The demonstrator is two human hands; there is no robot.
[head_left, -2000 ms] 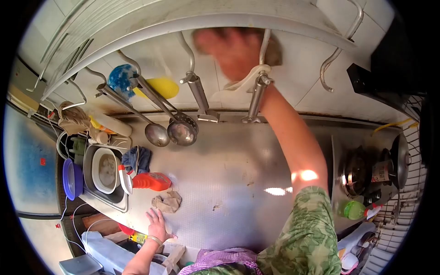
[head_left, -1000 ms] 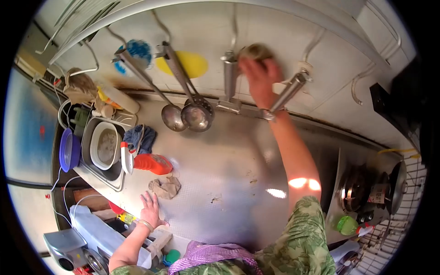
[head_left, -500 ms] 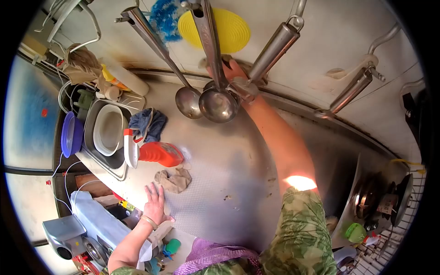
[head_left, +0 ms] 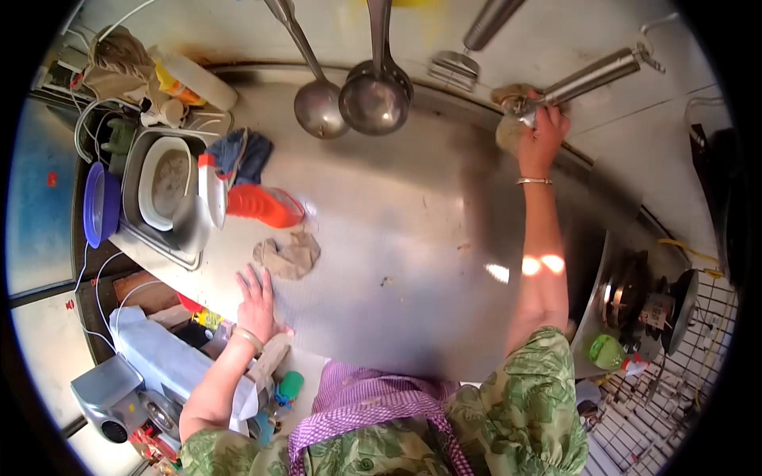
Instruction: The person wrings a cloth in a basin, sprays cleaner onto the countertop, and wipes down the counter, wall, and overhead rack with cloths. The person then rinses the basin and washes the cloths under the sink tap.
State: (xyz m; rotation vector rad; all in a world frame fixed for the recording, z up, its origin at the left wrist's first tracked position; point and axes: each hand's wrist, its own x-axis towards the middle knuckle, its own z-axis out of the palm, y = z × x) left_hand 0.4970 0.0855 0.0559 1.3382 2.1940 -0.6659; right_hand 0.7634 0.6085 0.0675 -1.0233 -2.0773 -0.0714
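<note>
R hand: the person's R hand [head_left: 541,141], at far end of the ctr, fingers bent & gripping a brown rag [head_left: 509,133]; bracelet on wrist.
Brown rag: bunched under/beside those fingers, up against bottom of the wall [head_left: 619,119], by back edge of the steel ctr [head_left: 381,262].
Hanging tool: metal handle [head_left: 591,78] slants down from a wall-side hook, lower end right at R fingers; can't tell if touching.
L hand: L hand [head_left: 256,311] open, palm down, fingers spread on near L edge of ctr, nothing in it; bangle on wrist.
Beige cloth: crumpled beige cloth [head_left: 289,255] flat on ctr, just beyond L fingertips.
Spray btl: red spray btl [head_left: 262,205] on its side, white nozzle end twd the sink [head_left: 190,260].
Blue cloth: dark blue cloth [head_left: 242,155], heaped behind btl, beside sink.
Sink area: white tub [head_left: 165,184] inside sink; purple basin [head_left: 101,205] just L of it.
Ladles: two, L ladle [head_left: 321,109] & R ladle [head_left: 375,105], hanging bowls-down over back of ctr.
Far R: green btl [head_left: 606,352] near the stove pans.
</note>
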